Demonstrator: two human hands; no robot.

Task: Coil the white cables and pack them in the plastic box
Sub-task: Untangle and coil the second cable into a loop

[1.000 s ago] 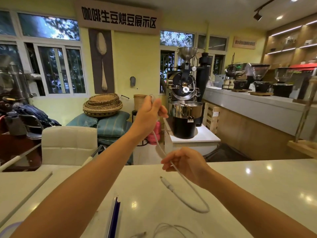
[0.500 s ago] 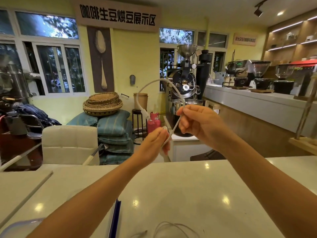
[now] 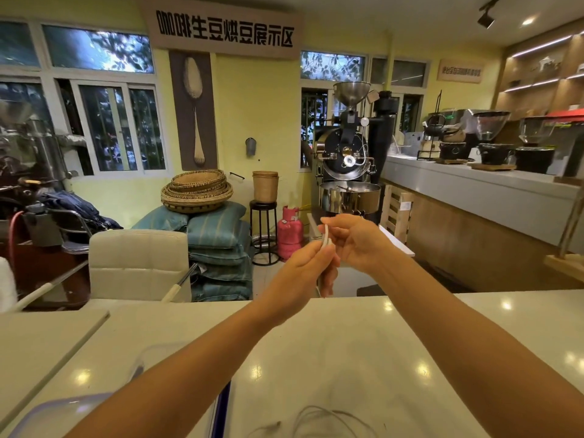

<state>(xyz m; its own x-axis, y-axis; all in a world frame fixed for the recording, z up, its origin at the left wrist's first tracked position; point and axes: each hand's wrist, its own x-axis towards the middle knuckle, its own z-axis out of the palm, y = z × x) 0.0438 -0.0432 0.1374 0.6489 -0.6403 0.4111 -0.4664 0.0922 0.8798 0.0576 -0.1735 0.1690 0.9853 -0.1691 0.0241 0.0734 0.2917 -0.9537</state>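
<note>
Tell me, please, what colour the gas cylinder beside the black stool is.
The gas cylinder is pink; the head view shows it.

Round woven baskets [image 3: 196, 191] are stacked on teal sacks [image 3: 218, 245]; a pink gas cylinder [image 3: 289, 232] is stood beside a black metal stool [image 3: 264, 204], beyond the glossy white tabletop [image 3: 347, 343].

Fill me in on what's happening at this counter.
A person at a white counter is coiling a white cable, held up above it. The left grip holds the bunched cable and the right grip pinches its upper end. A second cable lies loose on the counter near the bottom edge, and the plastic box sits at the lower left, mostly hidden behind the left arm.
</note>
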